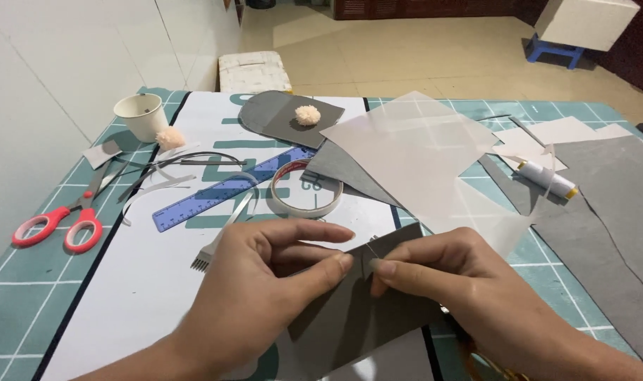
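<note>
- The grey leather piece (364, 310) is a dark, matte, flat sheet with straight cut edges, held just above the white board (145, 282) at the near edge of the table, between both hands.
- A thin needle (370, 246) pokes up at its top edge, right between the two hands; it is very fine and hard to make out, and no thread can be told for sure.
- The left hand (265, 282) is closed on the piece, thumb against its face and fingers curled over the upper edge.
- The right hand (462, 282) pinches the top edge beside the needle with thumb and forefinger pressed together.
- The lower part of the piece runs behind the hands and out of the bottom of the view, so its full outline is cut off.
- Just beyond the left hand lies a pronged metal punch (215, 247), its handle partly hidden by a roll of clear tape (306, 189) and a blue ruler (222, 189).
- Further left lie red-handled scissors (64, 219) and a white paper cup (142, 115).
- A translucent sheet (427, 162) overlaps more grey material behind the hands; a spool of white thread (547, 180) lies to the right.
- Something yellowish under the right wrist is too hidden to name.
</note>
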